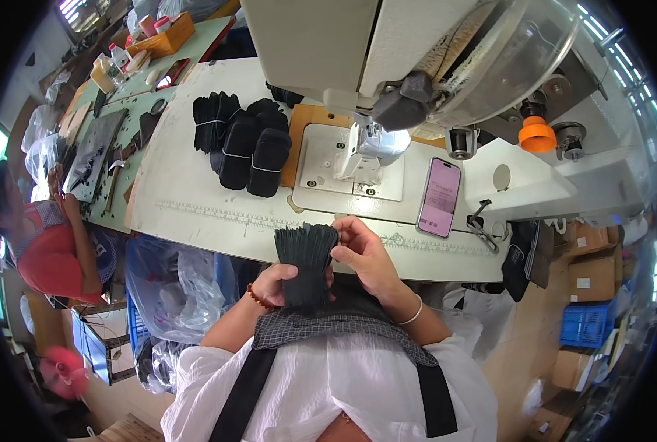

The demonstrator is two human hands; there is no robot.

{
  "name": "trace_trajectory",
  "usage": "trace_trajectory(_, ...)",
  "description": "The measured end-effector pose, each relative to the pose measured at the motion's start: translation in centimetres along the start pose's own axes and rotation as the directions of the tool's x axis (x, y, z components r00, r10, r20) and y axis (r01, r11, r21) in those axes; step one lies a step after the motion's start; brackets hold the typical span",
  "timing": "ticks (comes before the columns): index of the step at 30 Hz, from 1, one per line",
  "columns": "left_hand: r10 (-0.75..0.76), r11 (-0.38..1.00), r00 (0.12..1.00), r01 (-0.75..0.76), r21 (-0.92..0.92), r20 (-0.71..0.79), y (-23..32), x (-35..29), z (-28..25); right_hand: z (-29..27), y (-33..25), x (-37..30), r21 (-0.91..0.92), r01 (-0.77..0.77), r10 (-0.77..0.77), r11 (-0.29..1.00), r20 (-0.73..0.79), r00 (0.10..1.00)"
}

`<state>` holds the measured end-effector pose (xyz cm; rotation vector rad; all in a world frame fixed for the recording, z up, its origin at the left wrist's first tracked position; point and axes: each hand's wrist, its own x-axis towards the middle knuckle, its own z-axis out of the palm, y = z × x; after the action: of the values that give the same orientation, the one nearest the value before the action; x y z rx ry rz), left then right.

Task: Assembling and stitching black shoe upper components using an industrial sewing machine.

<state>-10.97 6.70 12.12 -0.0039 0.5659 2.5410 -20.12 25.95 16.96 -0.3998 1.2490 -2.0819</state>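
Observation:
A thick stack of black fabric pieces [303, 258] is held upright above my lap, at the near edge of the sewing table. Its upper end fans out into many thin layers. My left hand [275, 284] is closed round the stack's lower left side, thumb in front. At the upper right corner, my right hand [365, 255] pinches the edge of the layers between thumb and fingers. Beyond the stack, several bundles of black fabric pieces [241, 147], tied with light string, lie on the table [174, 184].
The sewing machine [369, 151] stands ahead, with a phone [440, 197] and scissors [482, 221] to its right. Clear plastic bags [188, 283] hang below the table at left. A co-worker in red [56, 247] sits at a green table [133, 136]. Cardboard boxes [592, 276] stand at right.

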Motion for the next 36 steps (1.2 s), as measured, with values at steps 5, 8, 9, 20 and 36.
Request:
trace_trajectory(5,0.027,0.998,0.999,-0.025,0.059,-0.030,0.2,0.0,0.4,-0.1,0.0,-0.1,-0.027,0.010,-0.010,1.000,-0.006,1.000)
trace_trajectory(8,0.050,0.992,0.997,-0.042,0.116,-0.066,0.4,-0.2,0.7,-0.2,0.0,-0.1,-0.069,0.013,-0.015,0.998,-0.022,1.000)
trace_trajectory(9,0.056,0.989,0.995,-0.044,0.139,-0.084,0.4,-0.2,0.7,-0.2,0.0,-0.2,-0.085,0.018,-0.022,0.996,-0.041,0.999)
trace_trajectory(20,0.033,0.998,0.995,-0.029,0.051,-0.094,-0.6,-0.3,0.1,0.4,-0.3,-0.4,-0.268,0.068,-0.096,0.961,-0.091,0.991)
trace_trajectory(36,0.020,0.998,0.988,-0.028,-0.052,-0.154,-0.9,-0.3,-0.5,-0.4,-0.4,-1.0,-0.213,0.044,-0.072,0.976,-0.129,0.989)
